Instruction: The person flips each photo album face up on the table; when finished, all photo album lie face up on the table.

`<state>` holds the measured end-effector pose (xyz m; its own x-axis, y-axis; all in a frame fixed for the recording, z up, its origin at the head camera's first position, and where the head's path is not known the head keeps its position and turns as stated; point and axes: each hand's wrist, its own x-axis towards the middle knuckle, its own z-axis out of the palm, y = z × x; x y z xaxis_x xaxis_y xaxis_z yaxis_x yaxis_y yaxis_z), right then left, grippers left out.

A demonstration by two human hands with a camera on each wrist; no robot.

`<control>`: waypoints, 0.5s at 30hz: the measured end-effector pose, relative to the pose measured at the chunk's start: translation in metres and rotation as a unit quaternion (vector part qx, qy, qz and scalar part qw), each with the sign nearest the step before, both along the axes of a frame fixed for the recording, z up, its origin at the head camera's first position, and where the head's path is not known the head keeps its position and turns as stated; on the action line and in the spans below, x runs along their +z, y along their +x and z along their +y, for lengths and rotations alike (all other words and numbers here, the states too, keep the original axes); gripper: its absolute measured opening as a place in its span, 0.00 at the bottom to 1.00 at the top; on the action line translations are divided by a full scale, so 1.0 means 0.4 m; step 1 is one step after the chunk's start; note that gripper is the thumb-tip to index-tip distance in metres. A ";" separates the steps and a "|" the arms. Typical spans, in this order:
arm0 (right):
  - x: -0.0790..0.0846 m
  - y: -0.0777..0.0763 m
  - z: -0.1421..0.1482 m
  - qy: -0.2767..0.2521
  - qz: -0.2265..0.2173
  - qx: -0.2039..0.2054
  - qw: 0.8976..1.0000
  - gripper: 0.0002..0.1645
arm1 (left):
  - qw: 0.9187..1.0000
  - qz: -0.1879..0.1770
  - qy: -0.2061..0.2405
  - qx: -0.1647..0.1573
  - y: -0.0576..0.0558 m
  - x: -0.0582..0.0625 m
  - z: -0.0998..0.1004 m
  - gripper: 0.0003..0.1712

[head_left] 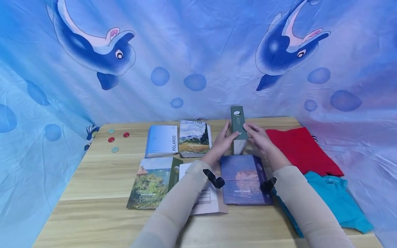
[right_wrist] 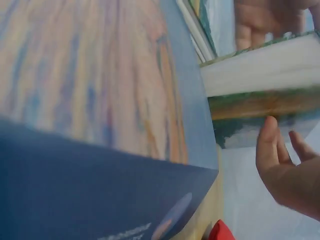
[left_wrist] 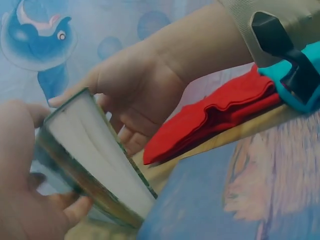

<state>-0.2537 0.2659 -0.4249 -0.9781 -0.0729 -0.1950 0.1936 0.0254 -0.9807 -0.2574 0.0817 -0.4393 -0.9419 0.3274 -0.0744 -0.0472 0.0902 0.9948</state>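
Both hands hold a photo album point(head_left: 238, 120) upright at the back right of the table, its dark green spine towards me. The left hand point(head_left: 224, 140) grips its left side, thumb on the lower spine. On the right, the right hand point(head_left: 258, 138) has its thumb at the spine's edge and its fingers along the cover. In the left wrist view the album's white page block point(left_wrist: 97, 145) shows between the hands. Just in front of it lies a purple-blue photo album point(head_left: 242, 177), which fills much of the right wrist view.
A blue Polaroid album point(head_left: 161, 139) and a wheat-field album point(head_left: 194, 137) lie behind a garden-scene album point(head_left: 150, 182) and a white album point(head_left: 206, 203), partly under the left forearm. Folded red cloth point(head_left: 304, 151) and teal cloth point(head_left: 338, 203) lie right; several small discs point(head_left: 115, 149) lie left.
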 end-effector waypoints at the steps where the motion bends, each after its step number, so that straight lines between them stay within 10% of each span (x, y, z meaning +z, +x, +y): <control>1: -0.002 0.000 0.000 0.010 0.004 0.016 1.000 0.43 | 1.000 0.012 -0.005 0.006 -0.001 0.003 -0.005 0.39; 8: -0.028 -0.006 0.010 0.049 -0.024 0.120 0.991 0.43 | 0.997 0.068 -0.010 0.031 -0.010 0.008 -0.043 0.33; 15: -0.052 -0.009 0.016 0.035 -0.083 0.135 0.987 0.45 | 0.998 0.036 -0.025 0.035 -0.023 -0.008 -0.078 0.32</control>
